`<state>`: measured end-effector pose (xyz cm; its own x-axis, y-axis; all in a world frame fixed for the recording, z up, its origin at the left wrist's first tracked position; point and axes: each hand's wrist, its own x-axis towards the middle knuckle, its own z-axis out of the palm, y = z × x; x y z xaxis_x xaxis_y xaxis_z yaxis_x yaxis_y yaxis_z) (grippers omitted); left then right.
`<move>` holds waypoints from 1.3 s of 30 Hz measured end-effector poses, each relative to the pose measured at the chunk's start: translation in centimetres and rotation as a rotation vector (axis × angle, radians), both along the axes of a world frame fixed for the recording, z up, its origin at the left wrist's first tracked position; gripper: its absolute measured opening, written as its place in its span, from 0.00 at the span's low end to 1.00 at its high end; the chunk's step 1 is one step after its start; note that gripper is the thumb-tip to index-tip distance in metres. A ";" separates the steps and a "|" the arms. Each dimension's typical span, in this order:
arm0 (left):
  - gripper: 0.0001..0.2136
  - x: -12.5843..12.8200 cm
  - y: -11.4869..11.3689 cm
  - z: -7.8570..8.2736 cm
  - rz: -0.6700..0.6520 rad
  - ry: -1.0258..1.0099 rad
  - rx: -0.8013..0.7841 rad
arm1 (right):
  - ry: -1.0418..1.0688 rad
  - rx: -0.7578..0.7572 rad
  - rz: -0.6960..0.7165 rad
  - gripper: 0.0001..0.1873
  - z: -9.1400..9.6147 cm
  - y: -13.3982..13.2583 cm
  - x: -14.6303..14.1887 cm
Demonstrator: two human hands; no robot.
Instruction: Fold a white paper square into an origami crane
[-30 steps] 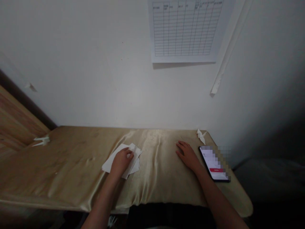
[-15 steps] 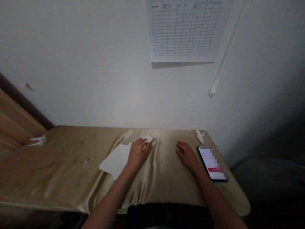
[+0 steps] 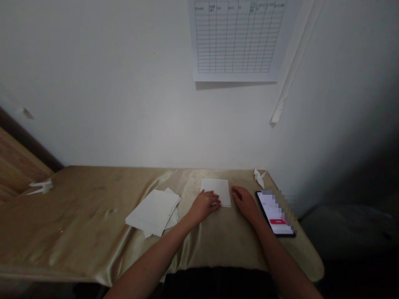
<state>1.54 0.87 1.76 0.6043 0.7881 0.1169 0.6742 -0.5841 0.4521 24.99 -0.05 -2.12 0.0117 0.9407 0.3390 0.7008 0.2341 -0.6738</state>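
My left hand (image 3: pixel 204 206) is closed on the near edge of a single white paper sheet (image 3: pixel 216 191), which has small perforations along its bottom edge. My right hand (image 3: pixel 246 203) rests palm down on the gold satin cloth, just beyond the sheet's right edge and touching nothing else. To the left of my left hand lies a loose stack of white paper sheets (image 3: pixel 152 212), slightly fanned and with a perforated edge.
A gold satin cloth (image 3: pixel 93 216) covers the table. A smartphone (image 3: pixel 274 214) lies at the right, with folded paper cranes (image 3: pixel 258 177) (image 3: pixel 40 187) at the far edges. A ruled chart (image 3: pixel 235 39) hangs on the white wall behind.
The single sheet has slid right, away from the stack, along with my left hand. The stack now lies uncovered. My right hand has stayed put.
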 end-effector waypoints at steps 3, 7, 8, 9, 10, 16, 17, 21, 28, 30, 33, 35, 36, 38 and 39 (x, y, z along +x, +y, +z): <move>0.12 -0.1 -0.3 -0.8 0.036 -0.047 0.018 | -0.022 0.002 0.010 0.22 0.1 0.0 0.0; 0.15 -0.3 -0.6 -2.1 0.015 -0.085 0.115 | -0.106 0.039 0.057 0.24 0.2 -0.2 -0.4; 0.15 -0.4 -0.6 -2.4 0.016 -0.083 0.132 | -0.144 0.047 0.088 0.25 0.3 -0.3 -0.7; 0.16 -0.5 -0.6 -2.5 0.029 -0.082 0.147 | -0.187 0.046 0.115 0.26 0.4 -0.4 -0.9; 0.17 -0.6 -0.6 -2.6 0.045 -0.081 0.161 | -0.239 0.032 0.149 0.28 0.5 -0.6 -1.2; 0.21 -1.6 -0.6 -2.6 -0.030 -0.024 0.229 | -0.458 -0.154 0.225 0.25 1.6 -1.4 -2.1; 0.21 -1.8 -0.7 -2.5 -0.050 -0.006 0.239 | -0.462 -0.173 0.231 0.25 1.7 -1.4 -2.0; 0.24 -2.7 -1.0 -2.3 -0.052 0.096 0.277 | -0.425 -0.202 0.257 0.26 2.0 -1.2 -1.2; 0.31 -3.3 -1.1 -2.3 0.031 0.210 0.260 | -0.389 -0.042 0.160 0.17 3.0 -1.8 0.1; 0.31 -3.3 -1.2 -2.1 0.016 0.239 0.224 | -0.392 0.032 0.111 0.15 3.1 -1.9 -0.2; 0.30 -3.3 -1.3 -1.5 -0.008 0.265 0.184 | -0.422 0.118 0.065 0.14 2.8 -1.8 -1.3; 0.30 -3.2 -1.4 -1.1 0.005 0.271 0.172 | -0.444 0.133 0.047 0.15 2.3 -1.7 -2.1; 0.30 -3.0 -1.5 -0.9 0.019 0.273 0.170 | -0.451 0.140 0.059 0.17 2.0 -1.7 -2.4; 0.31 -2.4 -1.7 -0.7 0.058 0.276 0.178 | -0.466 0.162 0.101 0.21 1.4 -1.6 -3.0; 0.32 -1.9 -1.9 -0.7 0.071 0.272 0.194 | -0.475 0.165 0.124 0.23 1.0 -1.6 -3.2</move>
